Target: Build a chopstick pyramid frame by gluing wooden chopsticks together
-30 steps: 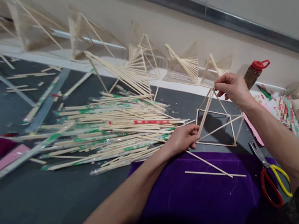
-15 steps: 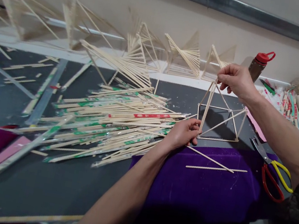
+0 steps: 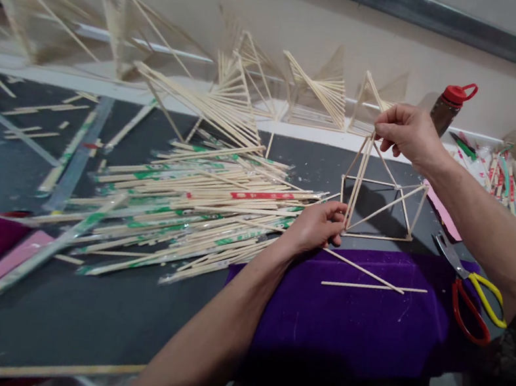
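Note:
A small open frame of thin wooden sticks (image 3: 374,237) stands on the grey table, with a peaked top and a braced side. My right hand (image 3: 409,134) is closed in a pinch at the peak, on the upper end of a stick (image 3: 355,187) that runs down the near left side of the frame. Low down, my left hand (image 3: 315,225) has its fingers closed against that stick's foot at the near left corner; its fingertips are partly hidden. Two loose sticks (image 3: 374,287) lie crossed on a purple cloth (image 3: 353,330) just in front.
A pile of bamboo chopsticks (image 3: 214,212), many in plastic sleeves, spreads left of the frame. Red-and-yellow-handled scissors (image 3: 466,283) lie open at the right. Fan-shaped stick models (image 3: 320,94) line the wall. A red-capped bottle (image 3: 447,110) stands behind my right hand.
Both hands keep their places on the stick and the frame. The view has shifted very slightly; nothing is picked up or let go.

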`<state>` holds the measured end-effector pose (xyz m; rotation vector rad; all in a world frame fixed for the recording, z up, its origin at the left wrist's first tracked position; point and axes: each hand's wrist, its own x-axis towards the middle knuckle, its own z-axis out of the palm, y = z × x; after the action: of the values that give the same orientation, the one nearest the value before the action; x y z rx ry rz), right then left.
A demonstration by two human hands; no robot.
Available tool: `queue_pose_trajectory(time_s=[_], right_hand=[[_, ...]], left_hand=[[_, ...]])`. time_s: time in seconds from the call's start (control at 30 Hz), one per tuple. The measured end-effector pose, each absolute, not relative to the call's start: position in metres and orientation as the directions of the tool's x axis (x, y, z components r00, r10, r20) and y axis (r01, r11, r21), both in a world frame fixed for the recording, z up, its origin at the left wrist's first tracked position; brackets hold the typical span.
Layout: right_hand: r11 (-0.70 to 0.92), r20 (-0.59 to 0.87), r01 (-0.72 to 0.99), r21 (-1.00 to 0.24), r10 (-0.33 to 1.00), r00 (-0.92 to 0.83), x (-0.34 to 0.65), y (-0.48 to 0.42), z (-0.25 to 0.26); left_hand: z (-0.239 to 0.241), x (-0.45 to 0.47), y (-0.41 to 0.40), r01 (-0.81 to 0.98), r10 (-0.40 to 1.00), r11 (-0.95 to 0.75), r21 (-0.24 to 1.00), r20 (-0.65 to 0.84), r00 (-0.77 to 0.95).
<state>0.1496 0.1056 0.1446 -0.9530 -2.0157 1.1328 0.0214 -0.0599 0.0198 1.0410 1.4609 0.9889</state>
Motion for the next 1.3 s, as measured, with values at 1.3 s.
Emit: queue_pose_trajectory(time_s=[1.3], right_hand=[[0.379, 0.194, 0.241, -0.894, 0.809, -0.555, 0.155, 0.109, 0.133]], left_hand=[[0.027, 0.022, -0.062, 0.032, 0.941, 0.34, 0.94, -0.34, -0.006]])
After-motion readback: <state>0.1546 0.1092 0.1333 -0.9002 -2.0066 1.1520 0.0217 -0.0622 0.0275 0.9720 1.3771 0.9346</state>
